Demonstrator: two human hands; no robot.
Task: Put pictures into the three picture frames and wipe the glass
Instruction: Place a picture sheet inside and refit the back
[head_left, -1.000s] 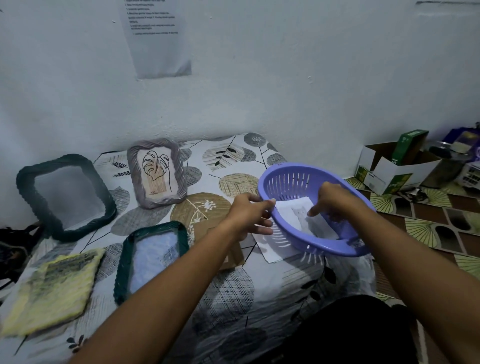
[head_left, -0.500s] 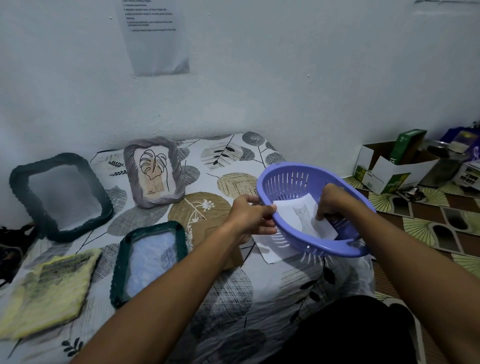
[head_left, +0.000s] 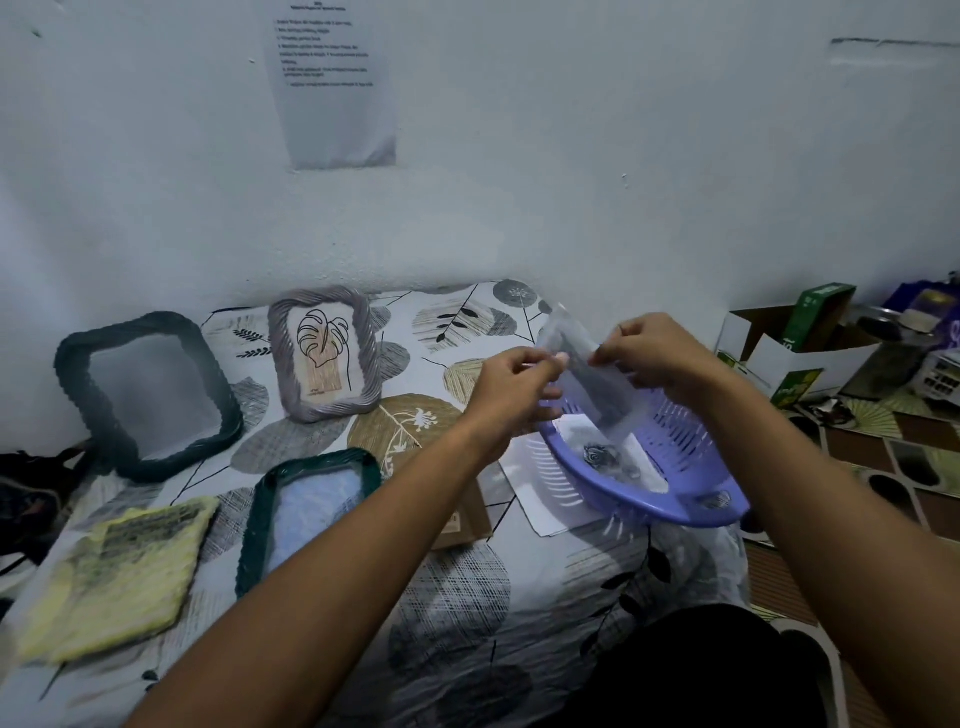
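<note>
Step in hand: lifting one picture out of the purple basket (head_left: 675, 512), judged ready to go into a frame.
Left hand (head_left: 511, 387): fingers curled, pinching the picture's left edge.
Right hand (head_left: 657, 353): fingers curled, pinching the right edge of the same sheet.
Picture (head_left: 576, 358): held between the two hands above the basket, tilted and blurred; its design cannot be read.
Second picture (head_left: 602, 457): lies in the basket below the right hand, a dark rose-like print showing.
Open frame (head_left: 249, 525): green-edged, flat on the bed below and left of the left hand; probably the next to fill.
Other frames: grey frame (head_left: 324, 353) with a leaf print stands left of the left hand; dark frame (head_left: 148, 395) leans further left, empty.
Cloth (head_left: 111, 577): yellow, beside the open frame, for the glass.
Doing it well: keep the pinches at the edges, hold the sheet flat, and check which side faces the glass.
Risk: creasing the thin paper or tipping the tilted basket.
</note>
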